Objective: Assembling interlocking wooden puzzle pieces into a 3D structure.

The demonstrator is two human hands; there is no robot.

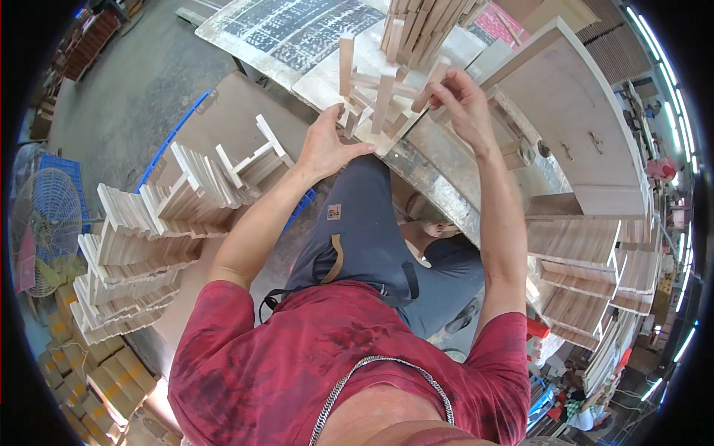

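Several small pale wooden pieces stand and lie at the near corner of the worktable (387,141), some upright, some crossing. My right hand (465,108) grips a short wooden bar (431,83) at their right side, with thumb and fingers closed on it. On the left side my left hand (327,145) is open, thumb and forefinger spread wide beside the low pieces; whether its fingertips touch them I cannot tell. Between the hands rises an upright wooden bar (384,102), and a taller-looking wooden post (346,67) stands farther left.
A bundle of wooden strips (428,30) stands behind the pieces. To the right is a large wooden panel (580,111), with stacked boards (580,290) below it. Joined wooden frames (171,201) stand in rows at my left, near a fan (48,223) and cardboard boxes (119,383).
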